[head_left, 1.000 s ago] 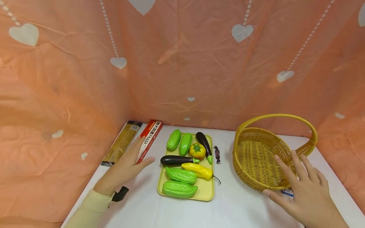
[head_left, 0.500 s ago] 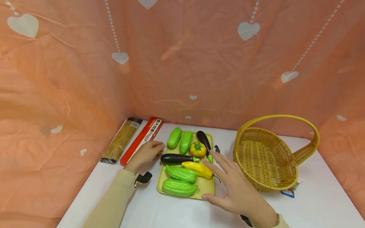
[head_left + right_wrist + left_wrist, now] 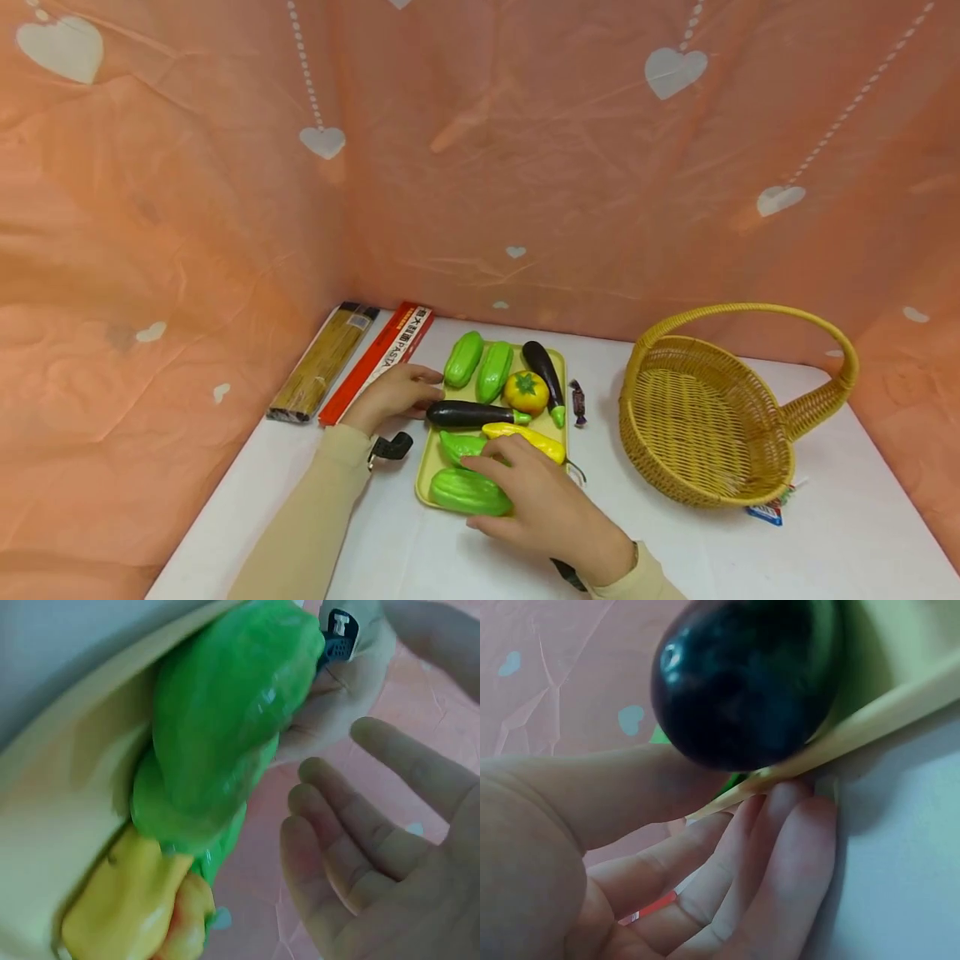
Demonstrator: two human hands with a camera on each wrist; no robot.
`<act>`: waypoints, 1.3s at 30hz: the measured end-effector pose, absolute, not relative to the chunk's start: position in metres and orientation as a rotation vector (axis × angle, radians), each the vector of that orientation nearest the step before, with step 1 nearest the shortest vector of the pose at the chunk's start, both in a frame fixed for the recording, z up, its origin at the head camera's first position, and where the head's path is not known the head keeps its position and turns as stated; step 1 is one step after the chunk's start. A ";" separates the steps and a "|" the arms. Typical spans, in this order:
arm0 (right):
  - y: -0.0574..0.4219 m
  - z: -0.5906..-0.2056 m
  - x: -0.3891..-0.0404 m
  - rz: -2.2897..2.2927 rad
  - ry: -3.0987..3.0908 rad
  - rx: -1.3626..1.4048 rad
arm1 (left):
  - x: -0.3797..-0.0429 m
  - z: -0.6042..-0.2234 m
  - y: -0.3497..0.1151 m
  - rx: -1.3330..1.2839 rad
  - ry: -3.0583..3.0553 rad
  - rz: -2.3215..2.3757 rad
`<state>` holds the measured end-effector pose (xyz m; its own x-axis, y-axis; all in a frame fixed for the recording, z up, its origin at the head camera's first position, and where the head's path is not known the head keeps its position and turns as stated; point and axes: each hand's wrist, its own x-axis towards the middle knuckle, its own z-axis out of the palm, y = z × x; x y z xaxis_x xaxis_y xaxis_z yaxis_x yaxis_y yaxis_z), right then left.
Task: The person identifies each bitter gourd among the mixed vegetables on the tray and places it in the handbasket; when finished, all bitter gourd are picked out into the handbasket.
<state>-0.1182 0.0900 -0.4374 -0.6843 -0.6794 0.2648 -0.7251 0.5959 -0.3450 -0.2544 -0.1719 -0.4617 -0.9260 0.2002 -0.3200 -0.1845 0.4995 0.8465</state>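
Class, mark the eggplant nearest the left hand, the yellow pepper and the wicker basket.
Eggplant (image 3: 742, 682): left wrist view, rounded end.
Yellow pepper (image 3: 542, 443): head view, exposed body.
Wicker basket (image 3: 690, 429): head view, inner base.

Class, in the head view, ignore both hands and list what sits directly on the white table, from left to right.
Clear-wrapped pack of tan sticks, long red-and-white pasta box, pale yellow rectangular tray, small dark-wrapped twist-ended sweet, golden-brown wicker basket with hooped handle.

Glossy black eggplant (image 3: 742, 682), shiny green gourd (image 3: 232, 712), rough wicker basket (image 3: 663, 471), smooth tray (image 3: 60, 795), possibly plastic
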 end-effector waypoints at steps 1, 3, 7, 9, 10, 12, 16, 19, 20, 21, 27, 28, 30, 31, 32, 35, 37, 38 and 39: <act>0.089 -0.439 -0.118 0.651 -2.729 1.188 | -0.255 -0.461 -0.171 0.018 2.371 1.403; 0.088 -0.441 -0.118 0.628 -2.759 1.172 | -0.254 -0.462 -0.168 0.028 2.367 1.404; 0.087 -0.444 -0.117 0.590 -2.784 1.163 | -0.253 -0.465 -0.165 0.014 2.382 1.411; 0.086 -0.446 -0.115 0.571 -2.784 1.168 | -0.251 -0.467 -0.165 0.001 2.397 1.411; 0.085 -0.446 -0.115 0.563 -2.785 1.175 | -0.250 -0.468 -0.165 -0.008 2.402 1.413; 0.084 -0.449 -0.113 0.551 -2.789 1.189 | -0.248 -0.469 -0.166 -0.026 2.408 1.407; 0.081 -0.451 -0.111 0.544 -2.797 1.205 | -0.245 -0.472 -0.168 -0.040 2.420 1.396; 0.079 -0.451 -0.111 0.538 -2.796 1.194 | -0.246 -0.472 -0.169 -0.038 2.429 1.397; 0.078 -0.451 -0.112 0.537 -2.797 1.190 | -0.246 -0.472 -0.169 -0.040 2.425 1.400; 0.078 -0.451 -0.112 0.535 -2.800 1.185 | -0.247 -0.471 -0.169 -0.038 2.423 1.402; 0.077 -0.450 -0.114 0.527 -2.812 1.151 | -0.250 -0.467 -0.170 -0.014 2.421 1.393; 0.076 -0.451 -0.114 0.523 -2.809 1.148 | -0.251 -0.467 -0.170 -0.005 2.423 1.388; 0.076 -0.451 -0.114 0.517 -2.802 1.144 | -0.251 -0.466 -0.170 -0.003 2.423 1.389; 0.075 -0.451 -0.115 0.517 -2.800 1.146 | -0.252 -0.465 -0.171 -0.004 2.421 1.390; 0.075 -0.451 -0.115 0.516 -2.801 1.148 | -0.252 -0.465 -0.171 -0.005 2.418 1.391; 0.074 -0.450 -0.115 0.516 -2.805 1.150 | -0.253 -0.465 -0.172 -0.003 2.404 1.399; 0.075 -0.448 -0.115 0.516 -2.817 1.145 | -0.253 -0.465 -0.173 0.001 2.394 1.405; 0.075 -0.447 -0.115 0.518 -2.824 1.140 | -0.253 -0.465 -0.173 0.007 2.392 1.406; 0.076 -0.446 -0.115 0.521 -2.834 1.137 | -0.253 -0.465 -0.174 0.008 2.388 1.408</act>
